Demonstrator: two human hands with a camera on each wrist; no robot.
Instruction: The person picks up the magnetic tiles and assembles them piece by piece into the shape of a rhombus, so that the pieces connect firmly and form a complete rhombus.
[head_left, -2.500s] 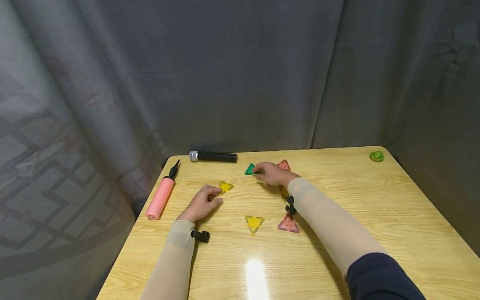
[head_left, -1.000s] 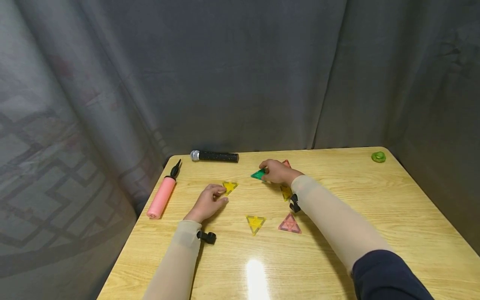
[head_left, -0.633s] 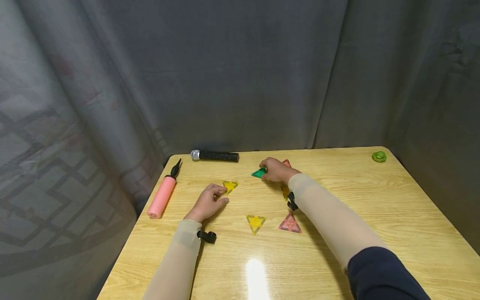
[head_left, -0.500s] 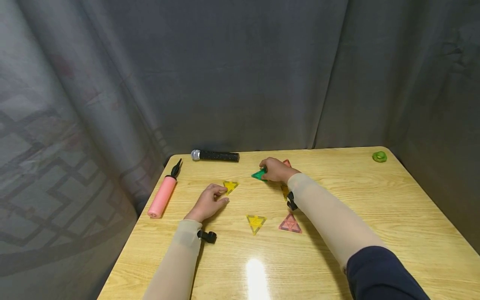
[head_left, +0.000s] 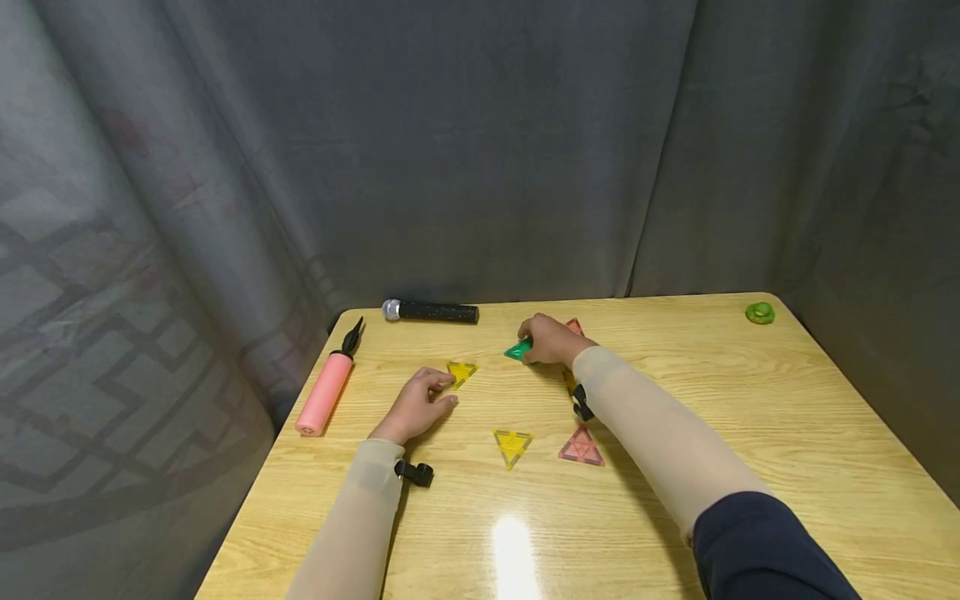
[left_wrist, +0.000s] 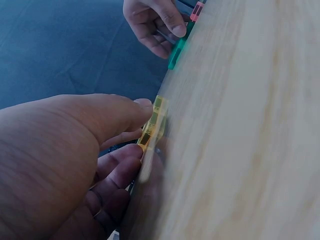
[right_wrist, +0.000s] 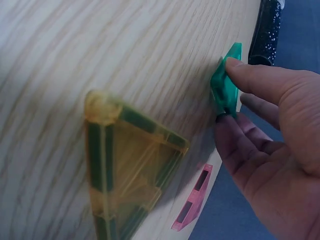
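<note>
My right hand (head_left: pixel 551 340) pinches a green translucent triangle tile (head_left: pixel 518 349) between thumb and fingers; part of the tile is hidden under them. In the right wrist view, the thumb lies on the green tile's (right_wrist: pixel 227 85) face. My left hand (head_left: pixel 416 405) rests at the left corner of a yellow triangle tile (head_left: pixel 462 373), fingers loosely bent against it and the thumb apart. A pink tile (head_left: pixel 574 326) lies behind the right hand. An amber tile (head_left: pixel 570 382) is partly covered by the right wrist.
Nearer on the wooden table (head_left: pixel 675 550) lie another yellow tile (head_left: pixel 512 447) and a pink one (head_left: pixel 581 447). A black microphone (head_left: pixel 435 312) lies along the back edge. A pink hand pump (head_left: pixel 326 392) lies at left, a small green object (head_left: pixel 761 312) at the far right corner.
Over the 2.5 seconds, the right hand has shifted the green tile slightly right and nearer. The left hand and its yellow tile have moved a little right. In the last half second hardly anything moves.
</note>
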